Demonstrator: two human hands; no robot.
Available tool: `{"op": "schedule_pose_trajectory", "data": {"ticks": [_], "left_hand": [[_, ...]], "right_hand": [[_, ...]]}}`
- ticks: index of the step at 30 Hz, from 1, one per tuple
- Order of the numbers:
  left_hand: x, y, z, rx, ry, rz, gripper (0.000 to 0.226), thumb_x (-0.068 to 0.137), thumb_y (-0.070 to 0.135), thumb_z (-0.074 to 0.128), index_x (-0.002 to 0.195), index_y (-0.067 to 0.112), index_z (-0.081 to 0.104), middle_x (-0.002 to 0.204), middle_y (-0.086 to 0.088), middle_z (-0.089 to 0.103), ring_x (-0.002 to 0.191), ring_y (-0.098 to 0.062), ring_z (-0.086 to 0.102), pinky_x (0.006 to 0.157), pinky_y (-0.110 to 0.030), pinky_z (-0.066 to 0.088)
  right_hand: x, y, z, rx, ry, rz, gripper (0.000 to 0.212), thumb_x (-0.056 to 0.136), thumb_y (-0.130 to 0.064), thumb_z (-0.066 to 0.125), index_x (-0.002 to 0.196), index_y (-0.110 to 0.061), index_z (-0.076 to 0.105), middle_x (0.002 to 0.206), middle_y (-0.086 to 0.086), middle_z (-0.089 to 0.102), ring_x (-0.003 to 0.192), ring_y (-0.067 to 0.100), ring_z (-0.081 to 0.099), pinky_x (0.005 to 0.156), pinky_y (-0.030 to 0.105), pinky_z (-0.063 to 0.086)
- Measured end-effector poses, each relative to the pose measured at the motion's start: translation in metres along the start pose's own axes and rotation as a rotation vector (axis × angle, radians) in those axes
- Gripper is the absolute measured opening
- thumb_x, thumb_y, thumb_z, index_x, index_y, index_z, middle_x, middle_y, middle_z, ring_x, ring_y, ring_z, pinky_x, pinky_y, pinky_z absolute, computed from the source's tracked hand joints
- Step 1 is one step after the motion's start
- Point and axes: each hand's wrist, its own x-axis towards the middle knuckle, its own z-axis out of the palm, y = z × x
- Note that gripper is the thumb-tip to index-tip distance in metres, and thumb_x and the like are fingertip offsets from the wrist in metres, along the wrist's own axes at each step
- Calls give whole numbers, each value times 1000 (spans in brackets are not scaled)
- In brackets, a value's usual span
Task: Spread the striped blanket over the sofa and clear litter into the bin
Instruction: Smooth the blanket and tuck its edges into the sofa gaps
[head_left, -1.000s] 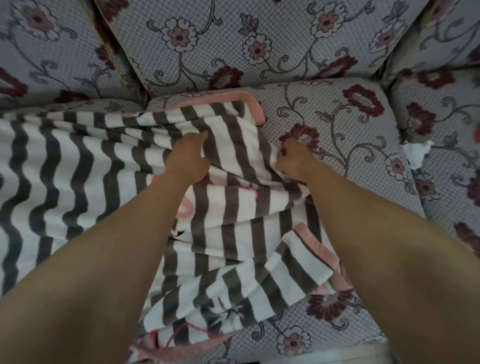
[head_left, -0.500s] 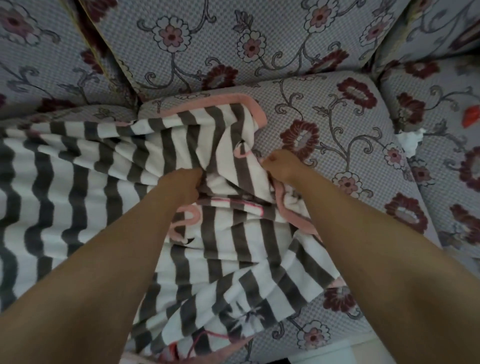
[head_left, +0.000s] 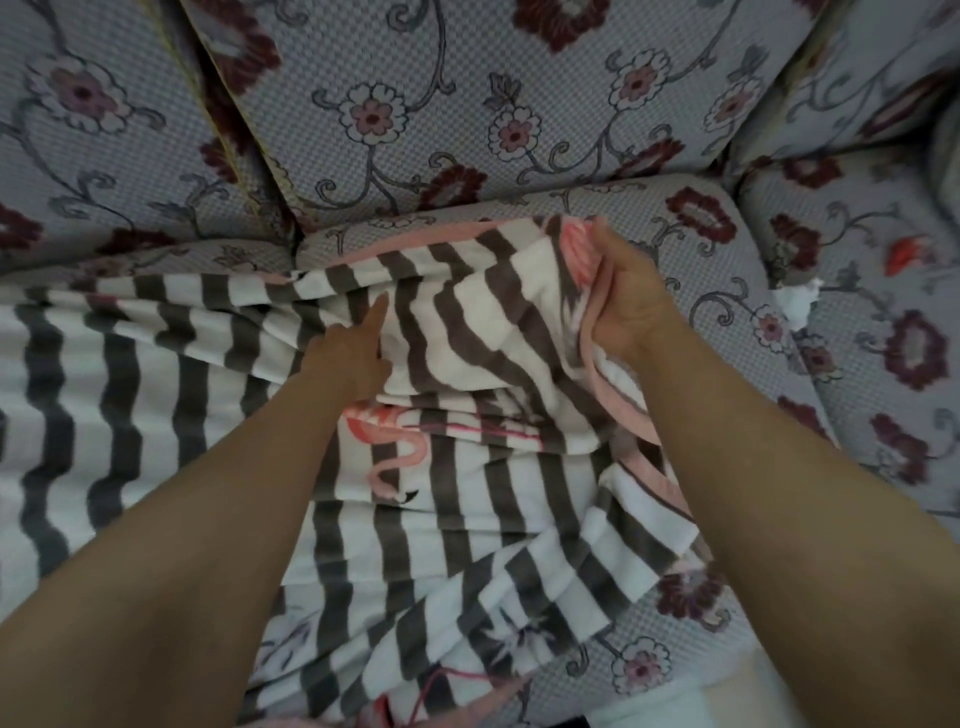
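Observation:
The grey-and-white striped blanket (head_left: 467, 467), pink-edged with a pink flamingo print, lies bunched over the left and middle seats of the floral sofa (head_left: 701, 244). My right hand (head_left: 623, 306) grips the blanket's pink edge near the seat's back, fingers curled round the fold. My left hand (head_left: 353, 348) rests on the blanket with its forefinger stretched out; whether the other fingers hold cloth is hidden. A white crumpled piece of litter (head_left: 795, 306) lies in the gap between the seat cushions at the right, and a small red-orange scrap (head_left: 906, 254) lies on the right seat.
The sofa's back cushions (head_left: 467, 104) rise just behind the blanket. A pale strip of floor (head_left: 675, 701) shows at the bottom right below the seat's front edge. No bin is in view.
My right hand has lifted the pink edge up and toward the sofa's back right. My left hand has shifted up a little and stretched out a finger. The view has moved closer.

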Motion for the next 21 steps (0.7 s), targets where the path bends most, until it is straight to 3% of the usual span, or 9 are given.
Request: {"op": "schedule_pose_trajectory", "data": {"ticks": [3,7,11,13,14,16,18,20,21], "left_hand": [[-11,8,-9,-55,86,37,86,90,31,55,151,23,-5,125,-24,52,109,-41,52,87,-45,47],[-22,22,-42,-214,298,-28,86,88,28,60,152,21,3,144,-28,24,131,-47,27,102,-55,37],[-30,50,-91,-297,585,-31,96,83,28,66,152,21,-1,153,-23,11,136,-47,19,106,-55,27],[-31,58,-116,-361,704,-29,92,79,16,66,151,23,8,154,-19,15,137,-45,20,105,-55,29],[-31,59,-127,-341,684,-28,86,79,15,66,149,24,17,152,-18,21,135,-45,24,104,-55,31],[-32,59,-139,-157,524,11,54,82,19,65,133,12,48,134,-22,46,122,-44,42,97,-55,40],[-42,62,-141,-117,466,43,25,86,14,59,108,5,65,111,-24,61,105,-43,55,88,-52,46],[-55,66,-138,-287,498,42,27,86,5,52,109,8,65,108,-23,64,100,-41,58,84,-50,49],[-61,66,-137,-330,513,48,32,85,1,50,112,9,65,110,-22,64,100,-41,58,84,-50,50]], "right_hand": [[-23,-38,11,127,29,-141,27,95,-21,48,104,-1,64,105,18,67,103,32,63,97,43,49],[-61,-72,25,173,-86,-243,25,79,-23,54,75,-6,72,87,14,71,89,29,67,92,40,51],[-88,-96,31,86,-115,-268,2,75,-7,52,76,-6,52,70,11,61,75,27,59,79,37,54],[-93,-106,30,23,-119,-299,16,79,4,45,69,-9,43,59,5,55,64,23,55,70,33,54],[-95,-112,28,-2,-101,-328,24,80,10,41,68,-10,41,58,3,54,63,21,54,67,32,53],[-100,-120,24,-56,-61,-369,34,79,20,35,77,-12,46,66,3,56,68,22,55,68,35,53],[-104,-128,17,-136,-58,-354,47,77,26,37,100,-13,52,85,9,55,78,25,58,74,41,54],[-104,-133,10,-365,16,-296,60,74,28,45,117,-12,55,102,11,54,89,26,61,80,42,56],[-105,-134,7,-592,75,-281,62,73,26,50,121,-12,57,110,8,54,96,23,62,82,38,58]]}}
